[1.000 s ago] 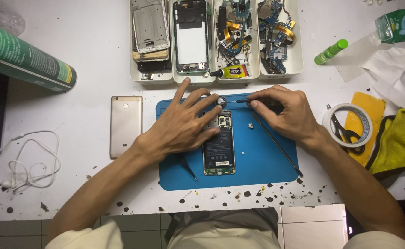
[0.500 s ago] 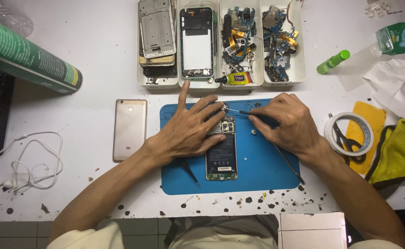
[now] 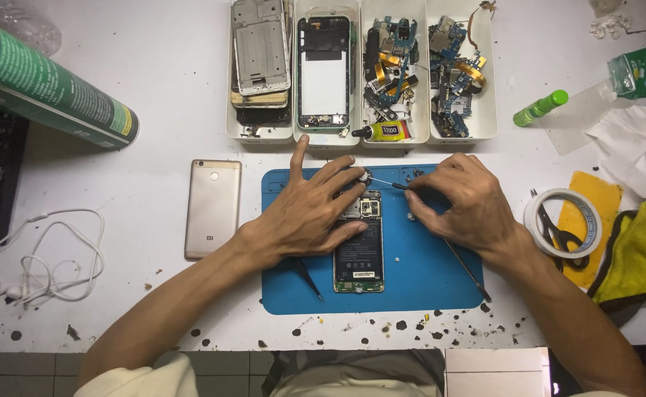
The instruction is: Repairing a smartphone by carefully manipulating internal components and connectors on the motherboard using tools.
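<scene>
Head view: left hand (image 3: 309,213) lies flat w/ fingers spread, pinning the opened phone (image 3: 359,242) on the blue mat (image 3: 418,283). Right hand (image 3: 461,202) pinches a screwdriver (image 3: 400,186), tip at phone's top edge, just beyond left fingertips.

Far off beyond my left hand (image 3: 304,217), at the table's upper corner, a big green spray can (image 3: 43,84) lies on its side, its label green with white print and a yellow band near the end. Straight ahead of my fingers, in the white tray (image 3: 363,140), a small glue tube (image 3: 382,131) lies flat, black-tipped with a yellow label. Under my left palm the opened phone (image 3: 358,250) shows a dark battery with a white-printed label and a small white sticker near its lower end. Far beyond my right hand (image 3: 462,206), at the table's edge, sits a green and white carton (image 3: 643,72), with a small green bottle (image 3: 540,108) lying nearer to that hand.
</scene>
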